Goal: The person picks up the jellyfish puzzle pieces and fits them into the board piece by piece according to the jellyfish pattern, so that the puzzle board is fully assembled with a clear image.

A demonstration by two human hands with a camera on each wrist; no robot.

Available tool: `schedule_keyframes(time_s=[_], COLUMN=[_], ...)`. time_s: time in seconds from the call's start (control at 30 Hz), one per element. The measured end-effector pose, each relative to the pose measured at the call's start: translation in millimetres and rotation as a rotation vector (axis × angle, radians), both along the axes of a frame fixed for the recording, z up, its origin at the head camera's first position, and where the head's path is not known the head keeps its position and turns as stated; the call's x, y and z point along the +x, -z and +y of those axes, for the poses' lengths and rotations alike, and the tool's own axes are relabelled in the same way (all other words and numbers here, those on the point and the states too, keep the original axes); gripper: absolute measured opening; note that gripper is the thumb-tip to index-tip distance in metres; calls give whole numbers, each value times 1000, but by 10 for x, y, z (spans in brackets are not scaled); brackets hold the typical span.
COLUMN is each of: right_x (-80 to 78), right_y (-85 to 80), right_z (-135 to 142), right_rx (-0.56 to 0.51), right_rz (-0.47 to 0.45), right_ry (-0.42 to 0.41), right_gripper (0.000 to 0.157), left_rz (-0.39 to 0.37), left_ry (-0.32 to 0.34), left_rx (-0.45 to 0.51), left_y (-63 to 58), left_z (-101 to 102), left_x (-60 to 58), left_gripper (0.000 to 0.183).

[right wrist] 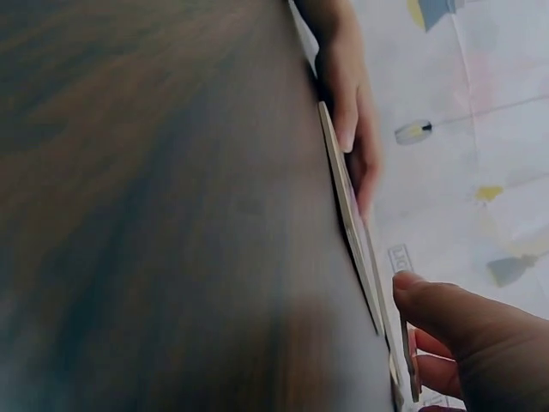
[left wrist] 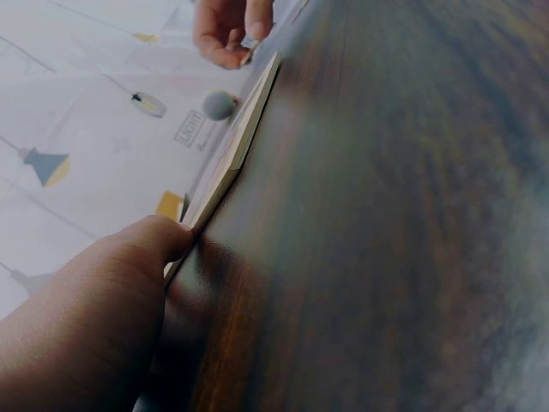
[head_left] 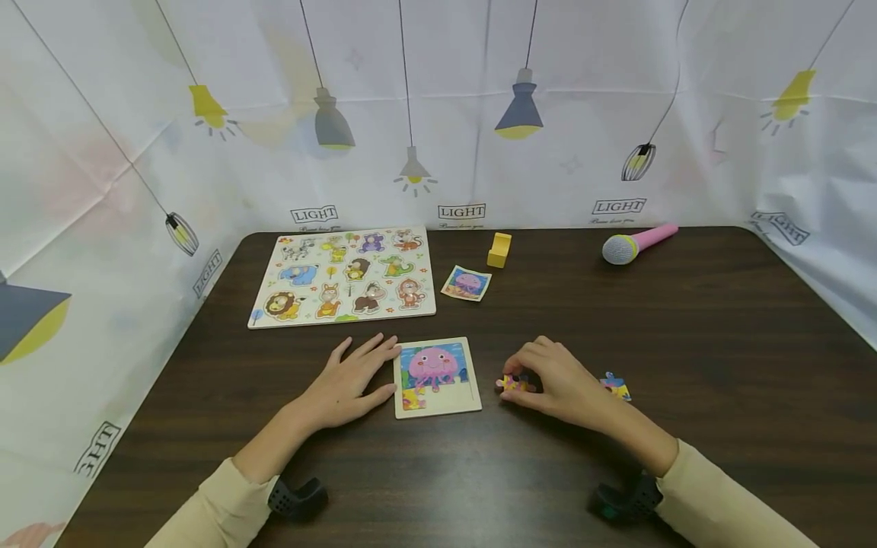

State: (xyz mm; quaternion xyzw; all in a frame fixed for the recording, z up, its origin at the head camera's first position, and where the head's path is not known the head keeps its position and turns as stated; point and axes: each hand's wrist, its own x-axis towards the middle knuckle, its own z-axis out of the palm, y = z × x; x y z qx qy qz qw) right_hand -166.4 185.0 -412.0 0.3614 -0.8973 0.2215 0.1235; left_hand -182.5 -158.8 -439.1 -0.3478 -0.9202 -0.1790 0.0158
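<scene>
A small square jigsaw board (head_left: 448, 403) with a pink jellyfish picture lies on the dark table, its lower right part bare wood. My left hand (head_left: 352, 380) rests at the board's left edge, fingers stretched out, thumb touching the side in the left wrist view. To the right of the board, my right hand (head_left: 558, 384) pinches a yellow and pink jigsaw piece (head_left: 512, 383) between thumb and fingers. The right wrist view shows that piece edge-on (right wrist: 409, 356). Another jigsaw piece (head_left: 616, 386), blue and yellow, lies beyond the right wrist, partly covered by it.
A large animal puzzle board (head_left: 342, 285) lies at the back left. Near it are a jellyfish picture card (head_left: 467, 283) and a yellow block (head_left: 499, 250). A pink toy microphone (head_left: 640, 243) lies at the back right. A printed white cloth (head_left: 459, 114) hangs behind the table.
</scene>
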Motion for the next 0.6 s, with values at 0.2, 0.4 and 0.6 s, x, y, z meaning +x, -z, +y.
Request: schedule_keyframes(time_s=[0.2, 0.4, 0.6], right_x=[-65, -107, -124], right_y=[-20, -47, -38], right_z=[-201, -411, -572], right_rx=[-2, 6, 35], right_rz=[21, 45, 28], right_ry=[-60, -107, -144], right_gripper=[24, 26, 26], left_rz=[-6, -5, 4], left_ry=[-3, -6, -9], left_rx=[-3, -9, -15], left_y=[-4, 1, 14], left_z=[1, -3, 4], left_x=[1, -3, -12], left_gripper=[59, 59, 59])
